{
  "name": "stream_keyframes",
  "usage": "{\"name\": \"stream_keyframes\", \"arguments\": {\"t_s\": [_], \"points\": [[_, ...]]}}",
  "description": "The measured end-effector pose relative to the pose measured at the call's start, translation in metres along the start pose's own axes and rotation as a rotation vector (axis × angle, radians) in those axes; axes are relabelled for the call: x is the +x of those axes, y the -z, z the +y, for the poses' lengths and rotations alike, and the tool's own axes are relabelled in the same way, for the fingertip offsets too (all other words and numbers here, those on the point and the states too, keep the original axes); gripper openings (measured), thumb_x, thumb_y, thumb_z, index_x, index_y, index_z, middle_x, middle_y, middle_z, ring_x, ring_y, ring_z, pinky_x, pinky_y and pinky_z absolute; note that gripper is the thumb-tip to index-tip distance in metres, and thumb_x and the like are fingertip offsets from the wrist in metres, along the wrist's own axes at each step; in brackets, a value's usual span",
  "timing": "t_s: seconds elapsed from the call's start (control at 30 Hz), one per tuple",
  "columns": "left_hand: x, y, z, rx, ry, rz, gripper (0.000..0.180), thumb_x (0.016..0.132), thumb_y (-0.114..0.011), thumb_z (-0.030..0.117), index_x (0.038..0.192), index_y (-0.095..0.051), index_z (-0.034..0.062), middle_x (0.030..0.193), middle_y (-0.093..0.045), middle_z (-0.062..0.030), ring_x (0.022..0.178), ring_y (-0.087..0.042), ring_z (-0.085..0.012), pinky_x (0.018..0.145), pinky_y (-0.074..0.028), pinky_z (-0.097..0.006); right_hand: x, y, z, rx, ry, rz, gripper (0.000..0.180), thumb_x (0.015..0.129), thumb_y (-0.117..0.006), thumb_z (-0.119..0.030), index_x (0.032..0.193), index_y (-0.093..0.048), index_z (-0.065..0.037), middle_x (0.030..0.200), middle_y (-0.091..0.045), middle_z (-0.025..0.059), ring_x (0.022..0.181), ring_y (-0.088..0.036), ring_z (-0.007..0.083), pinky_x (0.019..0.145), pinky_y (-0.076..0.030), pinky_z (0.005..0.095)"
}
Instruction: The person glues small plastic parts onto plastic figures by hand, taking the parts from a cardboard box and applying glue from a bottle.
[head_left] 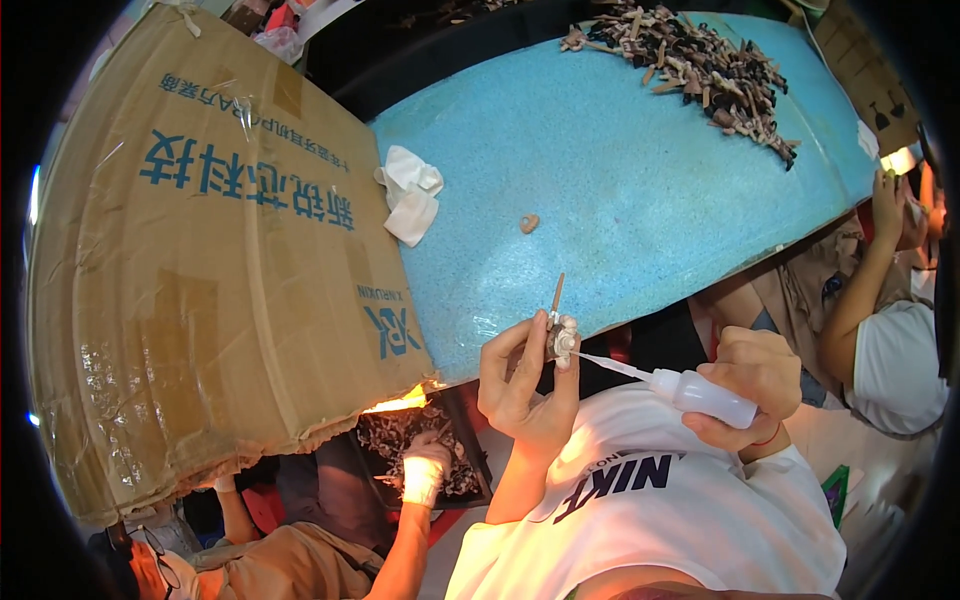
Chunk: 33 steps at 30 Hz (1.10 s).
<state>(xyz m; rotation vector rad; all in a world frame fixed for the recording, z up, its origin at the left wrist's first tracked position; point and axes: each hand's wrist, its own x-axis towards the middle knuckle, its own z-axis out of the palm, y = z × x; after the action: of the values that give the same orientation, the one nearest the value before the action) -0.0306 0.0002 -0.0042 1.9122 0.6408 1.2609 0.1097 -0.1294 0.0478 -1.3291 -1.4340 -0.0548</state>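
Note:
Between the fingertips of my left hand is a small pale figurine-like piece, with a thin brown stick pointing up from it. My right hand is wrapped round a translucent white squeeze bottle, tilted so its thin nozzle points left at the piece. The nozzle's tip is at or very near the piece; I cannot tell whether they touch. Both hands are at the near edge of a blue-topped table. My left fingers hide part of the piece.
A heap of small brown, black and pale parts lies at the far right. A crumpled white tissue and a small tan piece lie on the table. A large cardboard sheet stands left. Beyond it, a co-worker's hand reaches into a dark parts tray; another person's arm is right.

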Motion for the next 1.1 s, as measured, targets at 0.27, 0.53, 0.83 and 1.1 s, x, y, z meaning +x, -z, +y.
{"name": "stream_keyframes", "arguments": {"t_s": [0.27, 0.53, 0.83, 1.1], "points": [[0.0008, -0.0031, -0.0039, 0.022, -0.055, 0.009, 0.036, 0.069, -0.064, -0.009, 0.104, -0.06, -0.0045, 0.091, -0.056, -0.0135, 0.074, -0.061, -0.0171, 0.062, -0.049, -0.024, -0.0006, -0.0007, 0.0009, -0.014, 0.015, -0.018, 0.029, 0.058, -0.074, -0.011, 0.078, -0.057, 0.002, 0.049, -0.044, 0.004, 0.036, -0.038, 0.0153, 0.034, -0.026, 0.0256], [0.0008, -0.0038, -0.0049, 0.016, -0.054, 0.005, 0.036, 0.069, -0.065, -0.009, 0.103, -0.06, -0.0047, 0.091, -0.056, -0.0136, 0.074, -0.06, -0.0169, 0.062, -0.05, -0.023, 0.0002, -0.0018, 0.0006, -0.016, 0.014, -0.02, 0.029, 0.058, -0.074, -0.01, 0.078, -0.057, 0.002, 0.05, -0.044, 0.0037, 0.037, -0.038, 0.0154, 0.035, -0.026, 0.0259], [0.0003, -0.0055, -0.0049, -0.011, -0.033, 0.0, 0.036, 0.068, -0.065, -0.01, 0.103, -0.061, -0.005, 0.091, -0.056, -0.0136, 0.075, -0.061, -0.0178, 0.063, -0.05, -0.024, 0.0001, -0.0004, 0.0004, -0.02, 0.018, -0.03, 0.029, 0.058, -0.075, -0.011, 0.077, -0.057, 0.002, 0.05, -0.044, 0.0039, 0.037, -0.037, 0.0155, 0.034, -0.024, 0.0259], [-0.0016, -0.0052, -0.0046, -0.039, 0.013, -0.002, 0.038, 0.065, -0.068, -0.01, 0.102, -0.061, -0.0044, 0.089, -0.057, -0.0125, 0.075, -0.059, -0.0162, 0.063, -0.048, -0.023, 0.0005, -0.0018, -0.0005, -0.018, 0.004, -0.032, 0.029, 0.057, -0.075, -0.011, 0.077, -0.058, 0.002, 0.051, -0.045, 0.0039, 0.037, -0.038, 0.0156, 0.034, -0.025, 0.026]]}}
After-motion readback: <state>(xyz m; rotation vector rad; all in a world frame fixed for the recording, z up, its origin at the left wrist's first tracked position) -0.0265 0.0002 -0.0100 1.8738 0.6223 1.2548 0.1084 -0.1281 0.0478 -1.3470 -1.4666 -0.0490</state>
